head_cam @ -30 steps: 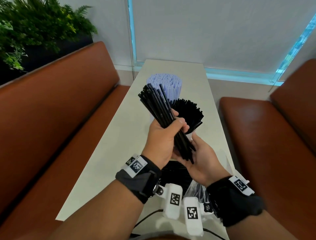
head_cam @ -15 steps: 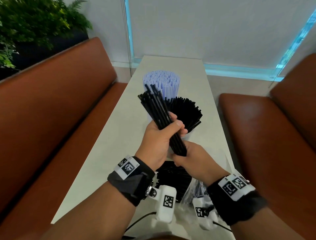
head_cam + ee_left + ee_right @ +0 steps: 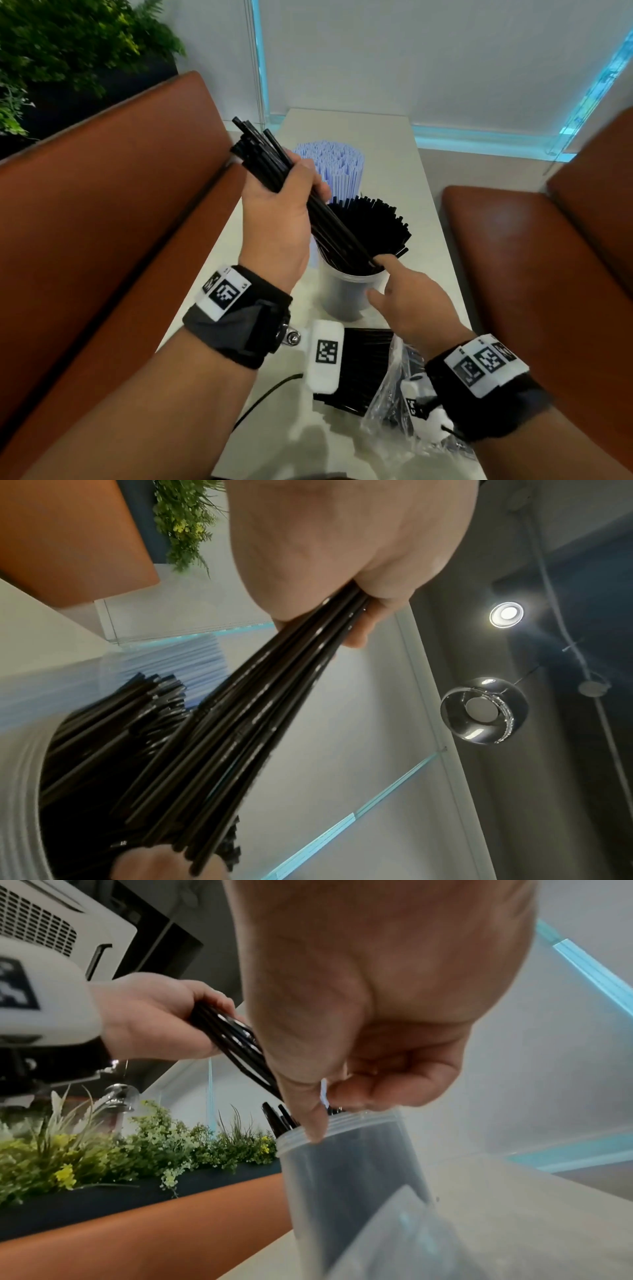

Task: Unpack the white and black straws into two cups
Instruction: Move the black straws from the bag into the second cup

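My left hand (image 3: pixel 281 219) grips a slanted bundle of black straws (image 3: pixel 260 154). The bundle's lower ends reach into a translucent cup (image 3: pixel 346 298) that holds many black straws (image 3: pixel 373 222). My right hand (image 3: pixel 407 301) is at the cup's near rim, index finger stretched onto the bundle's lower ends and thumb against the cup wall. In the right wrist view the thumb tip touches the cup (image 3: pixel 349 1177) at its rim. The left wrist view shows the held straws (image 3: pixel 274 685) fanning down into the cup. White straws (image 3: pixel 332 164) stand in a second cup behind.
A clear plastic bag (image 3: pixel 394 397) with a flat pack of black straws (image 3: pixel 366 370) lies on the narrow pale table (image 3: pixel 431 240) near me. Brown benches (image 3: pixel 120 222) flank both sides. A planter with greenery (image 3: pixel 68 51) is at the back left.
The left hand has swung the bundle left and tipped its lower ends into the black-straw cup. The right hand let go of the bundle's bottom and moved to the cup's rim.
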